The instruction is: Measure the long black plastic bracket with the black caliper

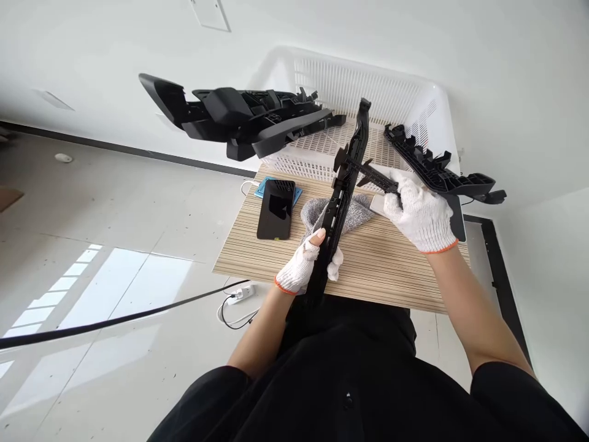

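Note:
My left hand, in a white knit glove with the thumb tip bare, is wrapped round a long black plastic trim piece near its lower end. The piece stands slanted over the table edge, its far end over the basket. My right hand, also gloved, grips a black caliper. The caliper's jaws are at the side of the trim piece; whether they touch it I cannot tell. A grey cloth lies on the table behind the piece.
A white plastic basket stands at the back of the wood-grain table. Black plastic parts jut over its left side, and another black part rests across its right. A black phone lies on a blue object.

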{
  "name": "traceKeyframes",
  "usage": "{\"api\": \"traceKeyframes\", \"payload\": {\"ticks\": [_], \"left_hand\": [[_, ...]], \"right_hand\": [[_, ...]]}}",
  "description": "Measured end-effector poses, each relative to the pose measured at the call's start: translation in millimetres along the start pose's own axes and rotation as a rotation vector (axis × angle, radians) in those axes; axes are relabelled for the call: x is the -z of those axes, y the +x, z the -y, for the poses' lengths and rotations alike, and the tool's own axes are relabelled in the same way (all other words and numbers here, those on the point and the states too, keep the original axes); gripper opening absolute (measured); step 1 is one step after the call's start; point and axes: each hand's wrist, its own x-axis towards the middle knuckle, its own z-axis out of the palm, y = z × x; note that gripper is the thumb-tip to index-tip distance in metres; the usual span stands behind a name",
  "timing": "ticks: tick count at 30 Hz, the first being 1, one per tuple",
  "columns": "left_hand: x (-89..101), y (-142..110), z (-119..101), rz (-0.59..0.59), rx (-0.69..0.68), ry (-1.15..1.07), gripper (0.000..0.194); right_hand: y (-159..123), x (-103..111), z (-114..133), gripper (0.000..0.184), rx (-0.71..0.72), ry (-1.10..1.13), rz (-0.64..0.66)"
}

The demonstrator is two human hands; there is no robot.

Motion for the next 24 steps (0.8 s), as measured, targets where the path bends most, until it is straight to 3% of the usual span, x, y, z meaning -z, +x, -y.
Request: {"api": "traceKeyframes", "payload": {"ticks": [2,6,10,18,24], "left_hand": [[0.3,1.9,-0.4,-0.006,0.014,-0.014,0.058],[0.5,5.6,-3.0,-0.046,0.087,-0.042,0.061],[-1.7,5.7,-6.0,-0.010,0.059,-0.030,0.059],[-6.9,2.8,-3.0,-0.035,0.038,0.010,0.059],[-10.3,3.1,-2.4,-0.038,0.041,0.051,0.055]], "right_hand": [[2.4,-1.1,6.7,0.046,-0.106,0.014,0.006],[7.5,-1.1,16.8,0.051,-0.186,0.085,0.033],[7.7,-1.5,18.2,0.055,-0.277,0.116,0.060],[14.8,2.7,17.9,0.072,-0.370,0.035,0.085],[8.4,-0.1,23.1,0.074,-0.457,0.011,0.160]]}}
